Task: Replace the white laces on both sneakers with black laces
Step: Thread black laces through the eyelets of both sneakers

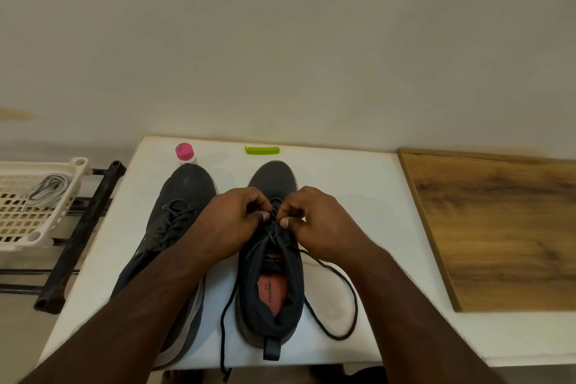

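Black lace (330,290) pinched by two hands: left hand (230,221), right hand (324,221); two sneakers (271,299).

Both forearms are stretched forward and angled inward over the right sneaker (271,259). The left hand (232,221) and right hand (321,221) are held knuckles up above its tongue, fingers curled, thumbs pinching the black lace (274,224).
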Motion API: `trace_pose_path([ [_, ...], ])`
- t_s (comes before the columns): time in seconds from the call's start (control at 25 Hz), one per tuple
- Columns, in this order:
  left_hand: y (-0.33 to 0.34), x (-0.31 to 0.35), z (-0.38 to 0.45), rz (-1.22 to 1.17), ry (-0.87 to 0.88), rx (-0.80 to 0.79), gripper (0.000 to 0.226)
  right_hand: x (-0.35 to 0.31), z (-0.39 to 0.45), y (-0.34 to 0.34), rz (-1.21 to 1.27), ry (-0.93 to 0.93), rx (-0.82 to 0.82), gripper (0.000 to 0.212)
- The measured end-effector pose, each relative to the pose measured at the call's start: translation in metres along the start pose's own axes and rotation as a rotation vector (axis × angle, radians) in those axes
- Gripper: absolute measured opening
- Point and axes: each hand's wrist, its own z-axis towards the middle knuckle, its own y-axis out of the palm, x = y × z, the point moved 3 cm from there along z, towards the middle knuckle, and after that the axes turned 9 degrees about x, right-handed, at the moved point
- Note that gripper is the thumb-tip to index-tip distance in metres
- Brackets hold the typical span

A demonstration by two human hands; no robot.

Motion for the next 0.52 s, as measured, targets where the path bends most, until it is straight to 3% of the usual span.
trace_pose_path([
  [0.36,0.000,-0.001,-0.002,-0.023,0.006,-0.006,0.012,0.005,-0.002,-0.004,0.110,0.053,-0.055,0.025],
  [0.52,-0.001,-0.003,-0.002,-0.047,-0.006,-0.003,0.015,0.006,-0.001,-0.007,0.095,0.043,-0.057,0.013],
])
